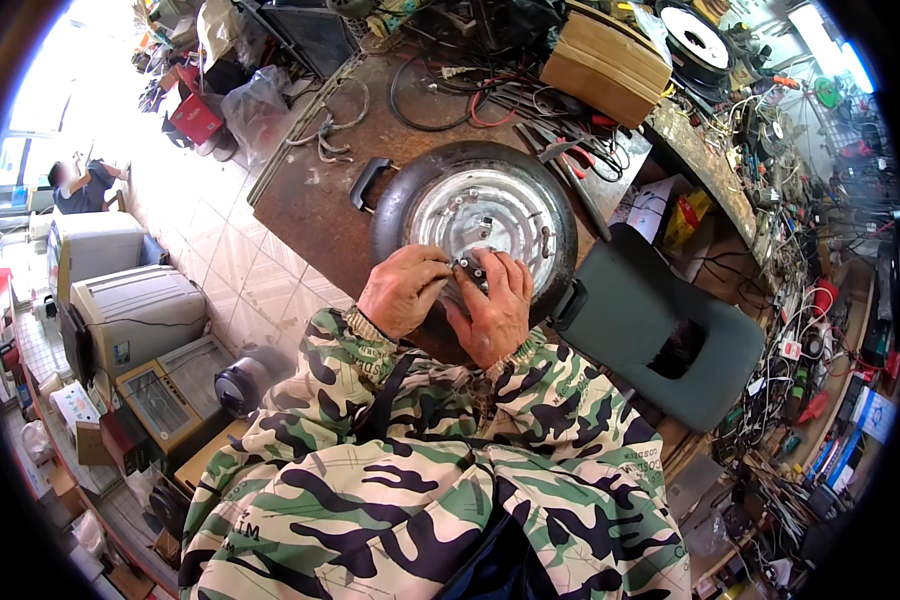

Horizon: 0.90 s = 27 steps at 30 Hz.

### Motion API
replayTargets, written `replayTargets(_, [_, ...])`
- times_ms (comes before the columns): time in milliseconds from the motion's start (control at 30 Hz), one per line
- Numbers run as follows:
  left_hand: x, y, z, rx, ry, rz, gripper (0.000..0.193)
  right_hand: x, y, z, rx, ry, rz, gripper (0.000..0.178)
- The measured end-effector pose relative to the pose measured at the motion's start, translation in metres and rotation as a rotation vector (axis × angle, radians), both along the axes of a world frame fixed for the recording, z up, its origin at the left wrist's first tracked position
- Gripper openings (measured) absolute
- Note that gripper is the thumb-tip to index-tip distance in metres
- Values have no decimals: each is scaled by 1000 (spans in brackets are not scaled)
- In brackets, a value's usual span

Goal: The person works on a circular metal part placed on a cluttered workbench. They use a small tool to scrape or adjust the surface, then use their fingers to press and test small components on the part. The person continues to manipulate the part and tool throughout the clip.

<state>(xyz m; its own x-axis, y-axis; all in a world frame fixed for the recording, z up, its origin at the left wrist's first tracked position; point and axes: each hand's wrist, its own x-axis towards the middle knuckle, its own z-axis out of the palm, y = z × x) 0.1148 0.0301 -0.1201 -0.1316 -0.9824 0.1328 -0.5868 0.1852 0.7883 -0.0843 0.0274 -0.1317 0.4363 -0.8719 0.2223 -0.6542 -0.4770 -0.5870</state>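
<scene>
A round black electric pan [398,207] lies upside down on the worn workbench, its silvery ringed base [440,205] facing up. Small metal studs stand on that base, and side handles [371,184] stick out at the left and lower right. My left hand [402,290] is at the pan's near edge, thumb and fingers pinched together; what they hold is hidden. Beside it, my right hand [495,308] reaches over the base with curled fingers. Its fingers and thumb close around a small dark part with metal tips [467,266], near the left fingertips.
Pliers [570,165], cables [425,95] and a cardboard box [607,65] lie along the bench's far side. A dark green plastic seat or cover [660,325] is to the right. Appliances [138,310] stand at left, and another person [85,185] sits far left.
</scene>
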Motion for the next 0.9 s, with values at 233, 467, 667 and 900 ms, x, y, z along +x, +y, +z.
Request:
replayTargets(233, [-3, -4, 8, 74, 9, 37, 33, -2, -3, 3, 31, -51, 0, 49])
replayTargets(467, [-1, -7, 2, 83, -81, -19, 23, -7, -3, 1, 100, -130, 14, 51])
replayTargets(667, [0, -7, 2, 69, -89, -28, 22, -7, -5, -10, 56, -217, 16, 45])
replayTargets(900, [0, -8, -1, 67, -91, -31, 22, -5, -4, -10, 20, -188, 1, 43])
